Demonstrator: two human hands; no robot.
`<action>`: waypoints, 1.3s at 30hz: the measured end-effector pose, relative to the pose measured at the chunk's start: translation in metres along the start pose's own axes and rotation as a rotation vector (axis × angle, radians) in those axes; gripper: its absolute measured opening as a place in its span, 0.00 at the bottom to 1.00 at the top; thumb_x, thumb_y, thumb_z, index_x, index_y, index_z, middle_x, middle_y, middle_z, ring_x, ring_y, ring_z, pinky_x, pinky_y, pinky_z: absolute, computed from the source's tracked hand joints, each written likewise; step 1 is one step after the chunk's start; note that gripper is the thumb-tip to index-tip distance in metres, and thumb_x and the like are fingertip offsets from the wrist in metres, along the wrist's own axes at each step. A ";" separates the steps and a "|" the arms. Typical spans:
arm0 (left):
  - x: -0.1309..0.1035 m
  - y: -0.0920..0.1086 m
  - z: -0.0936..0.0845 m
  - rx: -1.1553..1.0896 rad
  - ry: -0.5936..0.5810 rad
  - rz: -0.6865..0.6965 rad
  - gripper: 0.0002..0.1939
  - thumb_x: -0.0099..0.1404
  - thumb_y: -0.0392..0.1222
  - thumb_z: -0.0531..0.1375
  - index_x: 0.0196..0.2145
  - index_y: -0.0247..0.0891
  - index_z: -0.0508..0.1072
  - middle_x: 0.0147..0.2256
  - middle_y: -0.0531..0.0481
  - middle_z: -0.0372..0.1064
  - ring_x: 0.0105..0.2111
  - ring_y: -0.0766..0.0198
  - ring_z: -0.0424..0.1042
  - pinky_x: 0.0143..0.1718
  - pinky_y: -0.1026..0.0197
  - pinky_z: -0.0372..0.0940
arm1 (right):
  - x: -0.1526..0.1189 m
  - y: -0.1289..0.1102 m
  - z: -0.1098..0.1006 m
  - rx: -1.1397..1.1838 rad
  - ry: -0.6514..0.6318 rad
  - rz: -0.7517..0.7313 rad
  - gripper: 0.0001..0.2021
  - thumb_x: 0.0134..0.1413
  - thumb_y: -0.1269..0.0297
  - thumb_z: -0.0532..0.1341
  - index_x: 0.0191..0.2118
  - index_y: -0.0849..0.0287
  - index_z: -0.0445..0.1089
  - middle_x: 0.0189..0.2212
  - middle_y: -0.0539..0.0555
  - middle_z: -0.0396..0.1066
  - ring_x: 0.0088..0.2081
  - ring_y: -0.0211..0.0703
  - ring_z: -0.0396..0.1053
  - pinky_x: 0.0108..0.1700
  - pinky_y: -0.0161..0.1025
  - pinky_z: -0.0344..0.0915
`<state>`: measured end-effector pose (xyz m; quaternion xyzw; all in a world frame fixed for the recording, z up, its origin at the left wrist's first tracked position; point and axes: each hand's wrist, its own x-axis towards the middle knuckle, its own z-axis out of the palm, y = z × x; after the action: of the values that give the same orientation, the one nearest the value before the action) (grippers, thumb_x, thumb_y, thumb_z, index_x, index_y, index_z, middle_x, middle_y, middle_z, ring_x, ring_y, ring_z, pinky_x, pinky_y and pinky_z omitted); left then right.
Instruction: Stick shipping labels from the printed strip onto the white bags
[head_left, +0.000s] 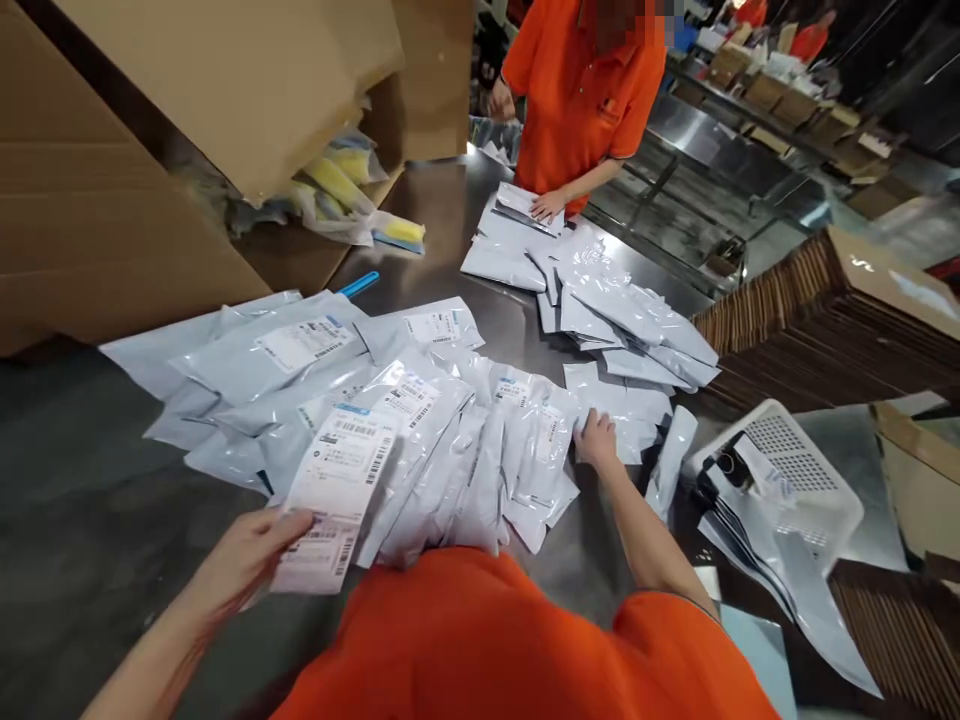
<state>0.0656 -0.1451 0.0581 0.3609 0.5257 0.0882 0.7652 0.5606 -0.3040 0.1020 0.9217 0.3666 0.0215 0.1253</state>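
My left hand (259, 550) pinches a strip of printed shipping labels (337, 480) between thumb and fingers, held up at the front left of a metal table. Several grey-white mailer bags (300, 345) with barcode labels lie in a spread heap behind and to the right of the strip. My right hand (597, 440) is at the right edge of this heap, its fingers on a labelled bag (551, 430). Whether those fingers grip the bag is hard to tell. Just beyond it lie flat pale bags (626, 405).
Opposite, a person in an orange shirt (581, 110) rests a hand on more mailers (510, 250). A large open carton (112, 200) stands at left, near a blue tool (358, 285). At right are a white basket (832, 500) and stacked flat cardboard (825, 320).
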 end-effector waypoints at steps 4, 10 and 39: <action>0.026 0.009 0.027 -0.031 -0.052 0.030 0.24 0.44 0.57 0.71 0.29 0.33 0.78 0.29 0.41 0.78 0.27 0.50 0.76 0.27 0.58 0.72 | -0.032 0.034 0.016 0.234 -0.096 0.134 0.34 0.53 0.68 0.57 0.65 0.74 0.53 0.57 0.79 0.61 0.55 0.66 0.65 0.53 0.54 0.62; 0.005 0.033 0.014 -0.351 0.056 0.207 0.25 0.36 0.53 0.76 0.28 0.34 0.77 0.23 0.47 0.76 0.24 0.58 0.74 0.27 0.62 0.71 | -0.040 0.011 -0.068 0.642 -0.059 -0.002 0.26 0.59 0.60 0.49 0.60 0.64 0.62 0.43 0.62 0.74 0.39 0.52 0.73 0.41 0.45 0.70; 0.000 -0.027 0.014 0.015 0.032 0.346 0.20 0.59 0.52 0.62 0.35 0.28 0.77 0.26 0.50 0.73 0.25 0.66 0.67 0.28 0.65 0.59 | -0.087 -0.256 -0.102 0.760 -0.537 -0.823 0.30 0.54 0.46 0.60 0.58 0.60 0.65 0.52 0.60 0.71 0.51 0.52 0.69 0.54 0.49 0.64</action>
<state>0.0716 -0.1711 0.0429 0.4504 0.4686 0.2205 0.7273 0.3116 -0.1623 0.1424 0.6582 0.6297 -0.3931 -0.1257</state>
